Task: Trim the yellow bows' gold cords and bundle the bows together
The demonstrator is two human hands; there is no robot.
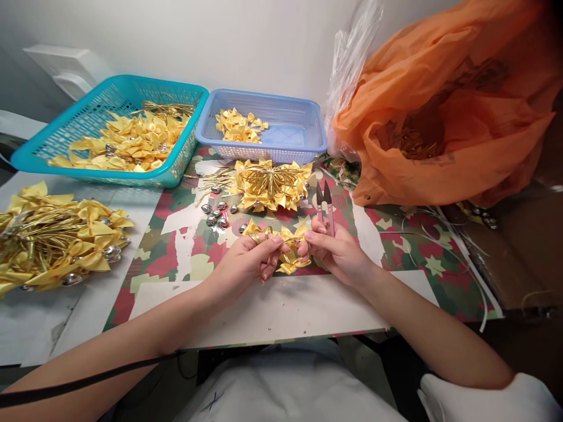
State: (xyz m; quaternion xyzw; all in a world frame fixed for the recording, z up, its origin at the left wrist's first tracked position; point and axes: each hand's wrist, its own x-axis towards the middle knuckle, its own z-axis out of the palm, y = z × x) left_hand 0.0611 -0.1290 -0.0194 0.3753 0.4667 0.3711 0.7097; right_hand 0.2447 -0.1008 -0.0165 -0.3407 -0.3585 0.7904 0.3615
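My left hand point(255, 257) is closed, thumb against fingers, on gold cords tied with yellow ribbon bows point(294, 265). Close beside it, my right hand point(335, 249) pinches the same cords between thumb and finger. Thread snips point(325, 202) with pink handles are also tucked in my right hand, dark blades pointing up and away. Just beyond the hands lies a bundle of yellow bows point(268, 184) with gold cords gathered at its middle. Several silver bells point(214, 215) sit left of that bundle. My fingers partly hide the held bows.
A teal basket point(105, 176) of bows stands back left, next to a blue basket point(303, 153) holding fewer bows. Another large bow bundle point(61, 237) lies at the left. An orange plastic bag point(440, 170) bulges at the right, near loose white strips point(470, 272).
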